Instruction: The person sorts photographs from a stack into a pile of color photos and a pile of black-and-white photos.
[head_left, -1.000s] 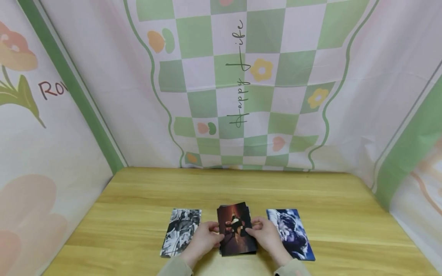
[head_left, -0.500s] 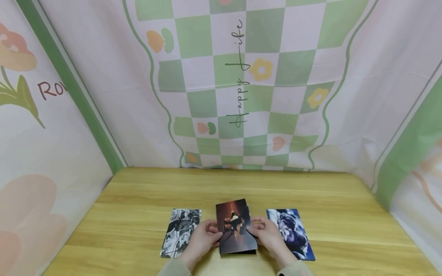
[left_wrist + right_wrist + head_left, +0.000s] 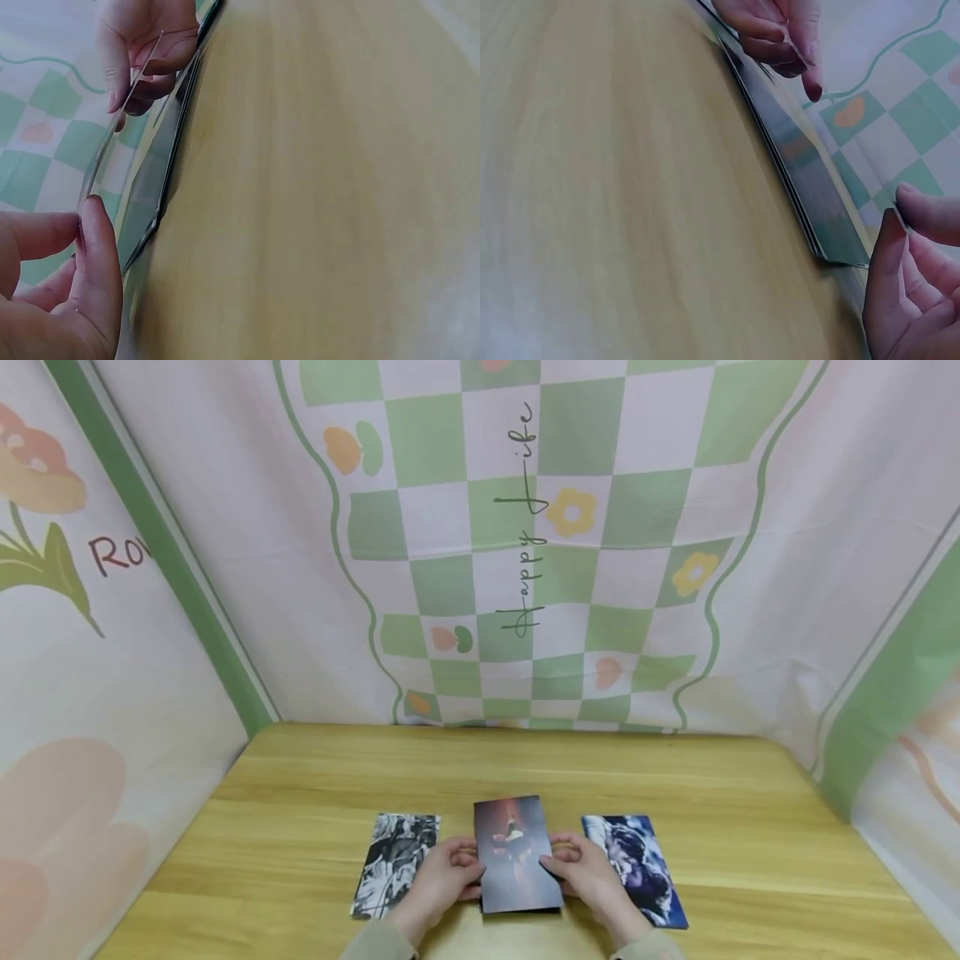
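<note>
Both hands pinch one glossy photo print [image 3: 515, 852] by its left and right edges in the head view. It has a dark reddish top, a figure in the middle and glare below. My left hand [image 3: 442, 877] grips the left edge between thumb and fingers, and my right hand [image 3: 588, 872] does likewise on the right. The left wrist view catches the print edge-on and slightly bowed, raised above a stack of dark prints [image 3: 799, 169] on the table. In the head view the raised print covers most of that stack.
To the left lies a pile of black-and-white prints [image 3: 393, 864], partly behind my left hand. A pile topped by a blue-and-white print [image 3: 637, 868] lies on the right. The wooden table [image 3: 525, 760] ends at a green checked cloth backdrop [image 3: 502, 568].
The tilted top print has come up off the stack between both hands and turned straighter. Glare now washes over its picture. The two side piles stay in place.
</note>
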`<state>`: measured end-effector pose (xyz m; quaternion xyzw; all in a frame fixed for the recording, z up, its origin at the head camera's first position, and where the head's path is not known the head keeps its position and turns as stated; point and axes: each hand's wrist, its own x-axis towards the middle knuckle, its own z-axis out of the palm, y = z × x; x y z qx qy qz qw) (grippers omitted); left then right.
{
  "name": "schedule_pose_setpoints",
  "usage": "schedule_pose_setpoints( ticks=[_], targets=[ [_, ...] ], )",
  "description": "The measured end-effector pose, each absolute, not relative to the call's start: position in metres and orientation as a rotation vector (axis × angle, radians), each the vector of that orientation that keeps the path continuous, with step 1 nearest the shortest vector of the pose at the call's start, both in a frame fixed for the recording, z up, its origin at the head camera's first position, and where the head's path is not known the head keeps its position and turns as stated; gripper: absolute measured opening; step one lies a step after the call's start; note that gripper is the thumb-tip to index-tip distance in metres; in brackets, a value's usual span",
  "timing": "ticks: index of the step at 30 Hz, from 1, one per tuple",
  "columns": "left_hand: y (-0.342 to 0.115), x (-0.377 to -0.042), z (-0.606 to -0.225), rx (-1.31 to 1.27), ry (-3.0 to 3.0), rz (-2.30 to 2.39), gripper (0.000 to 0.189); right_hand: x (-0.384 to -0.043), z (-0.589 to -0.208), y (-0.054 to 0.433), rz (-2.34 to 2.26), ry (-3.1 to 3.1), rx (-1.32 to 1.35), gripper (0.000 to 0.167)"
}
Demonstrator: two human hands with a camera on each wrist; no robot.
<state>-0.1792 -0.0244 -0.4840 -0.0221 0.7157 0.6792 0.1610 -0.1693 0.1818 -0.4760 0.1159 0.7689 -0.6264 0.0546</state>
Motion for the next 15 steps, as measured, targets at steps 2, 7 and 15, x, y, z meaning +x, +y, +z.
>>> schedule_pose_setpoints(
  ticks=[2,7,15],
  targets=[
    [-0.023,-0.179,-0.483,-0.062,2.041,1.942,0.042,-0.169,-0.476,0.184,-1.889,2.361,0.345,0.033],
    [-0.020,-0.179,-0.482,-0.040,2.046,1.942,0.046,-0.168,-0.474,0.190,-1.850,2.394,0.308,0.034],
    [-0.008,-0.179,-0.477,-0.007,2.050,1.921,0.051,-0.167,-0.466,0.208,-1.735,2.406,0.262,0.038]
  ],
)
